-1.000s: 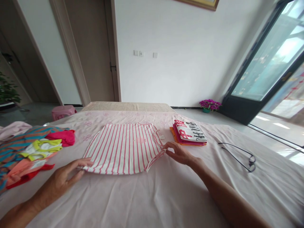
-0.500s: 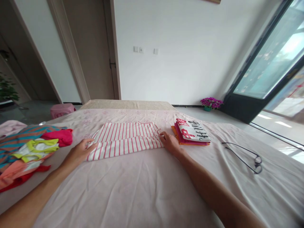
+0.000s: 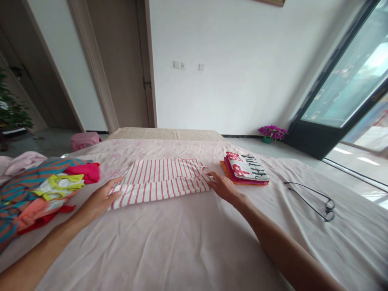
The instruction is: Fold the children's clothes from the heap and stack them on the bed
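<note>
A white shirt with red stripes lies on the bed, its near part folded over toward the neckline at the far side. My left hand pinches the left end of the folded strip between thumb and fingers. At the opposite end, my right hand is closed on the shirt's right edge, beside a thin looped strap. Just right of that hand sits a stack of folded clothes, a white printed piece on top of magenta and orange ones.
A loose heap of clothes lies at the left. Black-framed glasses rest on the bedsheet at the right. Beyond the bed are a pink stool and purple flowers in a green pot.
The view has turned slightly left. Both hands still grip the striped shirt's ends; the left end sits slightly nearer me, and the folded strip stays in about the same place.
</note>
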Available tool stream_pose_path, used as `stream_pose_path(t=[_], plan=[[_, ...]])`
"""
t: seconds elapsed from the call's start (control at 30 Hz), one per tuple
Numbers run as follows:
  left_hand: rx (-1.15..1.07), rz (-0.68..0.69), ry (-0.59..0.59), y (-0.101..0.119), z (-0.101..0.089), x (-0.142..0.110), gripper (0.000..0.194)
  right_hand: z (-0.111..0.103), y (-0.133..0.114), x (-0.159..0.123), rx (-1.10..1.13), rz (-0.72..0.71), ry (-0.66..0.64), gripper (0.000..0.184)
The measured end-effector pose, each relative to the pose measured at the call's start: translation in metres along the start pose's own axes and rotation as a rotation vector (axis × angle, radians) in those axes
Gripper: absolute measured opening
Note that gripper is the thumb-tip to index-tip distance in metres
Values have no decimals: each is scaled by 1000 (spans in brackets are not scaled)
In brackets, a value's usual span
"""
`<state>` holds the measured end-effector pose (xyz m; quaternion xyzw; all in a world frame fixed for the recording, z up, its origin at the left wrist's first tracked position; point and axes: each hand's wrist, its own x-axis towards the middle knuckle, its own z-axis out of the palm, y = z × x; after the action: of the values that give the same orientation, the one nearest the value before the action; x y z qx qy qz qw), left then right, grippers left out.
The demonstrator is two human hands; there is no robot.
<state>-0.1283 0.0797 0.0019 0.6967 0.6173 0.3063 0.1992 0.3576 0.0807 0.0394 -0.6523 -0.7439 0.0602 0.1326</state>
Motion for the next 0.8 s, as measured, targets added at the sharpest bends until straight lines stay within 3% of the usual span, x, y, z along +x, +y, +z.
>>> stream_pose_path(t=[0.1,0.2,0.3,0.37,0.47,0.57,0.7,0.8], plan=[[-40,-33,-121,-2,-7,-19,62,-9,6,-16,32,-11,-72,38],[-79,-125,-157,-6,-7,-22,68,-18,5,-24,26,-16,-75,35],[-60,-179,-122,-6,-1,-8,75,-21,-8,-16,-8,-73,57,30],[-20,-173,-116,-1,4,2,70,-19,-21,-7,-33,-106,115,28],[48,-152,-111,12,8,4,52,-9,-41,2,-58,-170,117,26],[128,-152,22,26,8,-7,43,5,-54,6,-79,-241,91,22],[236,-119,165,37,6,-18,38,18,-54,9,-78,-264,105,17],[345,-119,105,41,9,-17,37,23,-49,10,-82,-211,130,19]])
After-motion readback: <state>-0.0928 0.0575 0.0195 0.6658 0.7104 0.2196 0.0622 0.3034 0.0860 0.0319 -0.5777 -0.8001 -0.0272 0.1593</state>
